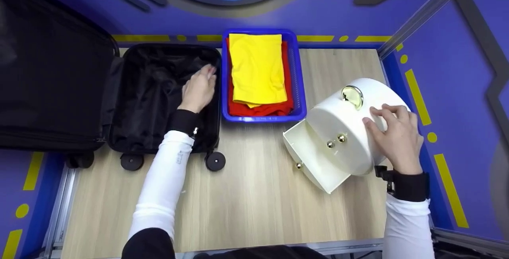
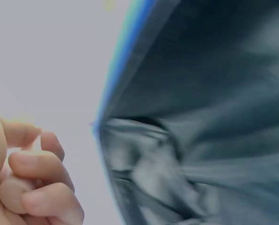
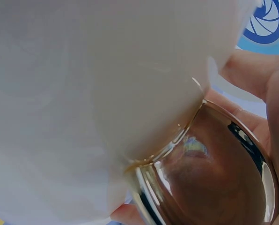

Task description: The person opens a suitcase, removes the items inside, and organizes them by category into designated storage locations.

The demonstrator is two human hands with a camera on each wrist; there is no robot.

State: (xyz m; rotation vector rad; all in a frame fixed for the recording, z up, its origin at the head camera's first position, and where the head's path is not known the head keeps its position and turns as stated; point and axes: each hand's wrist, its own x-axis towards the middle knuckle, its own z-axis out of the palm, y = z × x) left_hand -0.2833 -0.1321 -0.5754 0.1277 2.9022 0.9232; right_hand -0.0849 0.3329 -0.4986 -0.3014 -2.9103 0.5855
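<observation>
My left hand [image 1: 199,88] is inside the open black suitcase [image 1: 147,100], near its right wall. In the left wrist view its fingers [image 2: 50,201] are curled in towards the thumb, and nothing shows between them. My right hand [image 1: 399,135] rests on the rounded white drawer box [image 1: 342,115], fingertips touching its surface. This box has a gold handle [image 1: 352,97] and small gold knobs. A white drawer [image 1: 314,163] stands pulled out at its lower front. In the right wrist view a shiny gold part [image 3: 209,168] is close to the fingers.
Between suitcase and box stands a blue basket [image 1: 264,119] with yellow cloth [image 1: 258,68] folded on red cloth [image 1: 258,111]. The suitcase lid [image 1: 51,72] lies open to the left. Blue panels border the wooden table [image 1: 254,203].
</observation>
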